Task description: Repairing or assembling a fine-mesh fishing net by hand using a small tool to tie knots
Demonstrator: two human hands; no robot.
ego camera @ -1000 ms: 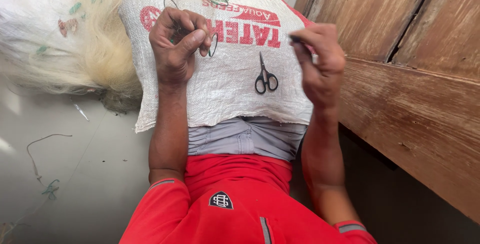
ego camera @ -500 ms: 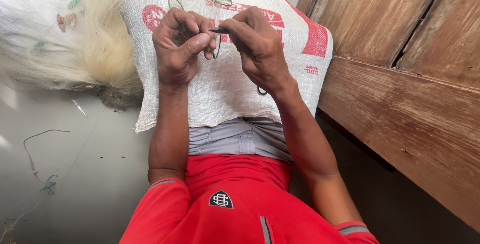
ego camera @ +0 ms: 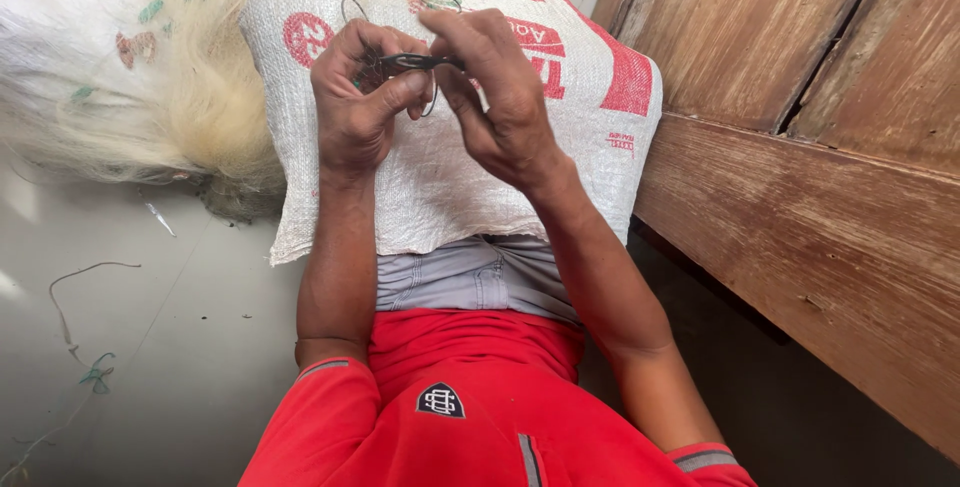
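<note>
The head camera looks down at a person in a red shirt (ego camera: 480, 417) and grey trousers (ego camera: 470, 277). A white woven sack (ego camera: 440, 177) with red print lies over the person's lap.

The left hand (ego camera: 360, 107) is up over the sack. Its fingers are curled in tight, and the thumb presses against the first finger. It pinches a small dark thing (ego camera: 415, 62) that looks like thin wire or thread. A thin dark loop (ego camera: 432, 102) hangs down from there, just over the sack.

The right hand (ego camera: 500, 97) is right next to the left hand, and the two touch at the fingertips. Its fingers are bent and close together, and its thumb and first finger pinch the same small dark thing from the other side. What the thing really is cannot be told, because the fingers hide most of it.

To the left of the sack lies a big fluffy pile of pale yellow and white netting (ego camera: 120, 77). It rests on a grey floor (ego camera: 180, 347). A bit of green string (ego camera: 97, 372) lies on that floor. On the right stands a brown wooden wall (ego camera: 800, 147).
</note>
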